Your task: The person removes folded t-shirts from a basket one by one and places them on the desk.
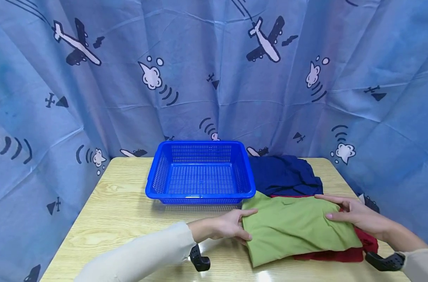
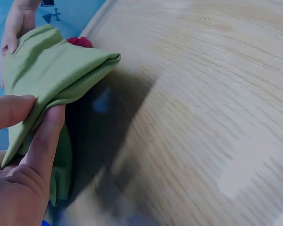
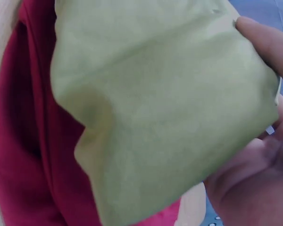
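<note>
A folded green cloth (image 1: 295, 227) is held between both hands at the right of the table, over a dark red cloth (image 1: 369, 241). My left hand (image 1: 231, 225) pinches its left edge; in the left wrist view, the thumb (image 2: 14, 110) lies on top and a finger reaches under the fold. At the other end, my right hand (image 1: 365, 219) grips the edge, the thumb on the upper face and other fingers partly hidden beneath. The right wrist view shows the green layer slanting above the red cloth (image 3: 33, 141).
A blue plastic basket (image 1: 201, 196) with mesh walls stands at the back middle of the wooden table (image 1: 105, 219). Dark blue cloth (image 1: 286, 174) lies right of it, behind the green one. A blue curtain (image 1: 200, 78) with airplane prints hangs behind the table and at its sides.
</note>
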`<control>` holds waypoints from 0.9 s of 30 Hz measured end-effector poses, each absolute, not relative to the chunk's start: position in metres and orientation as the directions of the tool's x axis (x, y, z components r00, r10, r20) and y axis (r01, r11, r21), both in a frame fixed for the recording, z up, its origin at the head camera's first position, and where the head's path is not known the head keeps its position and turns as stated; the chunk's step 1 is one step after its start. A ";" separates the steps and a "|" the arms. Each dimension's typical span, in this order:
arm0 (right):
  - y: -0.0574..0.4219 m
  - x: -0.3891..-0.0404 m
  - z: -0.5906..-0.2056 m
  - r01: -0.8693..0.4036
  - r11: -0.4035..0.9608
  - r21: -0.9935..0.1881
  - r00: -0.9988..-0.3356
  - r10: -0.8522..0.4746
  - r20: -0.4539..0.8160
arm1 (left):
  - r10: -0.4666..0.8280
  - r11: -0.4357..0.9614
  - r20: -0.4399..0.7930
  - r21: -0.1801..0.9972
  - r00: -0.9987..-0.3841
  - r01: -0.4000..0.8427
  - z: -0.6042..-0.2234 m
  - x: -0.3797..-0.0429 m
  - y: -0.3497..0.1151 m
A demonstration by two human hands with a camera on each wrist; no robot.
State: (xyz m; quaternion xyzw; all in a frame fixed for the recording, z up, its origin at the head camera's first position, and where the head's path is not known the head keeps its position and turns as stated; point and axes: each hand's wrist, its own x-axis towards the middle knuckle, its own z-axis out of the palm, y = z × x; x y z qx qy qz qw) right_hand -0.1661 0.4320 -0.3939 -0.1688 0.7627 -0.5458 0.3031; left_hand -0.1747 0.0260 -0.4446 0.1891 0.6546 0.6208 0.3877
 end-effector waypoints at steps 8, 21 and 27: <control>0.418 -0.162 -0.406 0.142 0.342 -0.929 -0.746 -0.579 -0.328 | 0.729 0.234 -0.289 0.957 -0.620 -0.170 -0.442 -0.178 0.007; 0.383 -0.160 -0.424 0.125 0.384 -0.915 -0.769 -0.545 -0.334 | 0.741 0.316 -0.349 0.935 -0.574 -0.161 -0.444 -0.185 -0.036; 0.365 -0.160 -0.432 0.132 0.380 -0.916 -0.756 -0.560 -0.341 | 0.755 0.368 -0.401 0.914 -0.519 -0.171 -0.447 -0.191 -0.062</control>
